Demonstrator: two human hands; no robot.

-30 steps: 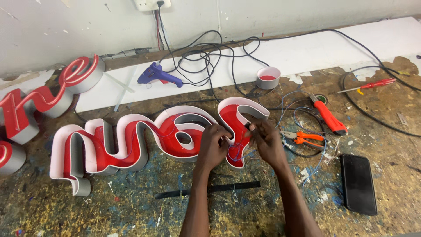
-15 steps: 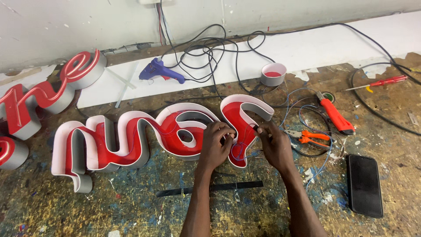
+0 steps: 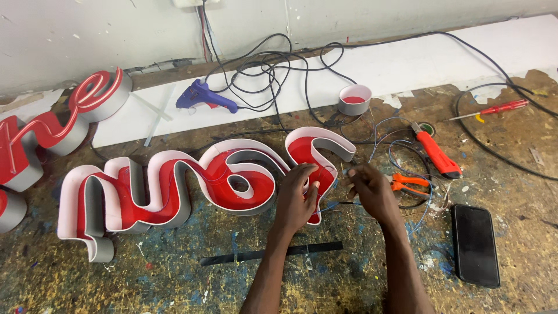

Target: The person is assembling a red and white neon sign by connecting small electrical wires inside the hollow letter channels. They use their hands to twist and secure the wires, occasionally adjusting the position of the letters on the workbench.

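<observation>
A red script channel-letter sign (image 3: 174,192) with white rims and grey sides lies face up on the paint-stained workbench (image 3: 174,279). My left hand (image 3: 296,200) rests on the sign's right end, fingers spread on the red inner face. My right hand (image 3: 372,192) sits just right of that end, fingertips at a tangle of thin blue and black wires (image 3: 401,157). Whether it pinches a wire is unclear.
More red sign letters (image 3: 52,128) lie at far left. At the back are a blue glue gun (image 3: 203,96), black cables (image 3: 273,64), a grey ring (image 3: 354,99) and a white board (image 3: 407,64). An orange knife (image 3: 436,154), orange cutters (image 3: 410,181), a red screwdriver (image 3: 500,107) and a black phone (image 3: 475,244) lie at right. A black strip (image 3: 273,253) lies in front.
My hands were together at the sign's right end. The right hand has since drawn away to the right toward the wires, and the left hand stays on the sign.
</observation>
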